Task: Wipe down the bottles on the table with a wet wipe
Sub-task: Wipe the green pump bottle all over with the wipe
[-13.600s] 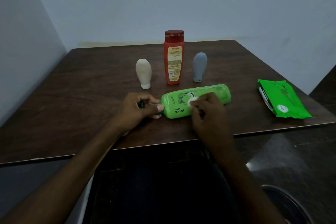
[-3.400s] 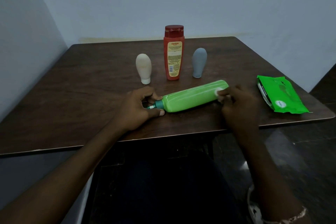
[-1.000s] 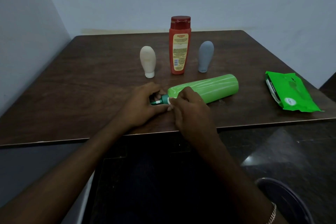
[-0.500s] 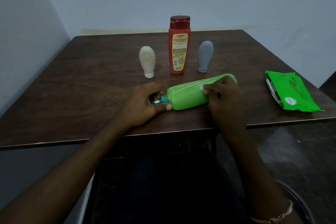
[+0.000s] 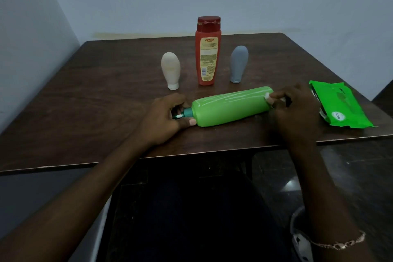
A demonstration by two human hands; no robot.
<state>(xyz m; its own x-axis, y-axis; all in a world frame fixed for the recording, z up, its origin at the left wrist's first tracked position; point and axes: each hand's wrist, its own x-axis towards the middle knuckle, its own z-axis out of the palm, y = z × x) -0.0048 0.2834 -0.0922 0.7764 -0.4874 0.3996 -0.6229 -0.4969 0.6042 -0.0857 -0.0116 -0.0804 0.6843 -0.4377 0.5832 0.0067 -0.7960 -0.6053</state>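
On the near half of the dark wooden table [image 5: 95, 91], a green bottle [image 5: 229, 107] lies on its side, its length running from lower left to upper right and its plain, glossy face turned up. The left hand [image 5: 165, 117] grips the bottle's dark-green neck [image 5: 187, 112], fingers curled over the top and the thumb tucked underneath against the bottle's shoulder; a bit of white shows at the tip of the nozzle between them. The right hand [image 5: 295, 110] sits at the bottle's opposite, flat end, where its fingertips pinch a small wad of white wet wipe [image 5: 268, 96] and press it against the upper corner of the base. Only a sliver of the wipe shows past the fingers. Behind the lying bottle three others stand in a loose row, apart from one another: a cream bottle [image 5: 170, 70] resting on its white cap at the left, a tall red bottle [image 5: 208, 57] upright in the middle with a printed label facing the camera, and a grey bottle [image 5: 238, 64] standing cap-down at the right. A green pack of wipes [image 5: 340, 104] lies flat by the table's right edge, just beside the right hand but not touching it. A thin bracelet [image 5: 340, 244] circles the right wrist.
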